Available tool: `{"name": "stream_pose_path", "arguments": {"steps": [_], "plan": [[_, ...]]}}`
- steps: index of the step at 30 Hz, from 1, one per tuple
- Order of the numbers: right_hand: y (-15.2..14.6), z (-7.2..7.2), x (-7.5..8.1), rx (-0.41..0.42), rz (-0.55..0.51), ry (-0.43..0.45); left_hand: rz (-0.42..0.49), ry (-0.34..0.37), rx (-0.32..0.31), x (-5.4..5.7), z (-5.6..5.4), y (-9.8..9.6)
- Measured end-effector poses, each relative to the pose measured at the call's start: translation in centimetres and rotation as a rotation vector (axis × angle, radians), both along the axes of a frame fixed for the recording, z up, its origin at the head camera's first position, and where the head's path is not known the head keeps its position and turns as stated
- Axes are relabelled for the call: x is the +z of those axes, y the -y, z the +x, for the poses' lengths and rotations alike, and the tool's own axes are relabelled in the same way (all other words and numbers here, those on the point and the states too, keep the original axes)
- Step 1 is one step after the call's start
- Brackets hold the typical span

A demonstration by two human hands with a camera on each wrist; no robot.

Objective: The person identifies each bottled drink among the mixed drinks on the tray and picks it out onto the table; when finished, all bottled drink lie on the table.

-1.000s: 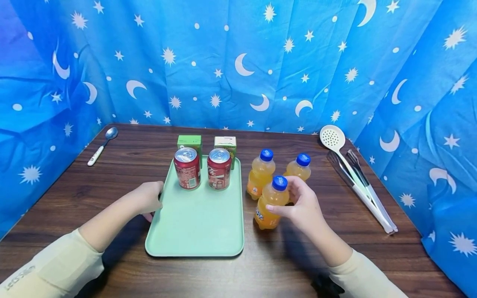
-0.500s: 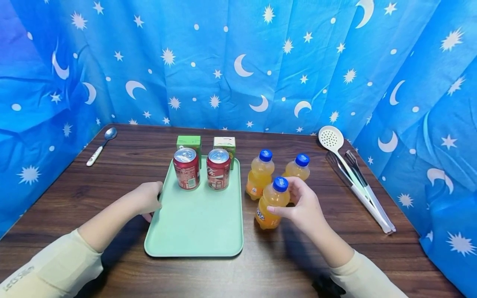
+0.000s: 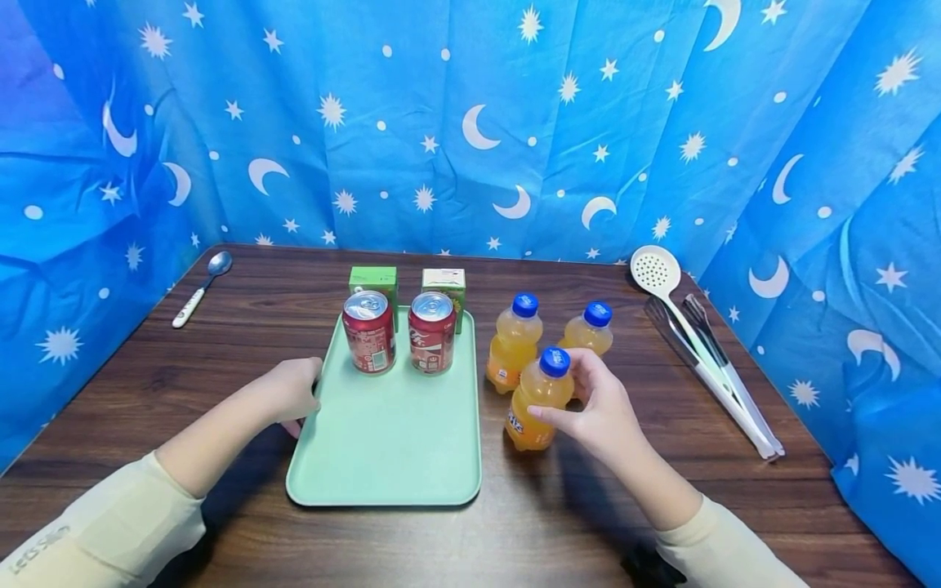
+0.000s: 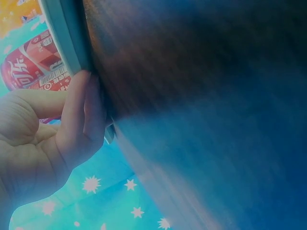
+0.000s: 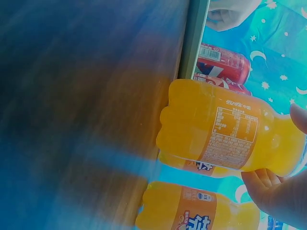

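Note:
My left hand [image 3: 288, 394] grips the left rim of the light green tray [image 3: 390, 457]; the left wrist view shows its fingers [image 4: 79, 103] at the tray's edge. On the tray's far half stand two red cola cans, the left one [image 3: 370, 335] and the right one [image 3: 431, 336]. To the right of the tray, my right hand [image 3: 599, 408] holds an orange soda bottle [image 3: 535, 412] upright around its upper part, its base at the table. Two like bottles stand behind it, one at left [image 3: 510, 347] and one at right [image 3: 588, 331], partly hidden by the hand.
Behind the cans are a green drink carton [image 3: 373, 276] and a second carton [image 3: 444, 279], both partly hidden. A spoon [image 3: 194, 304] lies far left. At right lie a white slotted skimmer [image 3: 654, 271] and tongs [image 3: 735, 400]. A blue star-patterned curtain [image 3: 412, 122] surrounds the table.
The bottle in my right hand has shifted very slightly to the right. My left hand, the tray and the other things look unmoved.

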State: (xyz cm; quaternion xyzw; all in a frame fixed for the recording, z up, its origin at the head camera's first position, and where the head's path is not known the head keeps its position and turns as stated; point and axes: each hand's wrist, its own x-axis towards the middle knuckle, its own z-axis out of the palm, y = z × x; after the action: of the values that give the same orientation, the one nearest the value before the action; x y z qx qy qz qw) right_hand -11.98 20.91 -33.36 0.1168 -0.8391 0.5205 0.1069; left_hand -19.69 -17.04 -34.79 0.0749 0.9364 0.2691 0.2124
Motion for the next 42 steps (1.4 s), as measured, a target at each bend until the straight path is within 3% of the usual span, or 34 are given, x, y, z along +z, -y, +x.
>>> {"name": "stream_pose_path", "arguments": {"steps": [27,36,42], "plan": [[-0.4,0.0,0.3,0.039,0.070,0.011,-0.015,0.006,0.004,-0.1,-0.2,0.1],[-0.5,-0.1,0.7,0.041,0.123,0.059,-0.031,0.038,-0.003,0.5,0.1,0.3],[-0.8,0.2,1.1,0.010,0.174,0.051,-0.037,-0.023,-0.029,1.3,0.1,0.9]]}}
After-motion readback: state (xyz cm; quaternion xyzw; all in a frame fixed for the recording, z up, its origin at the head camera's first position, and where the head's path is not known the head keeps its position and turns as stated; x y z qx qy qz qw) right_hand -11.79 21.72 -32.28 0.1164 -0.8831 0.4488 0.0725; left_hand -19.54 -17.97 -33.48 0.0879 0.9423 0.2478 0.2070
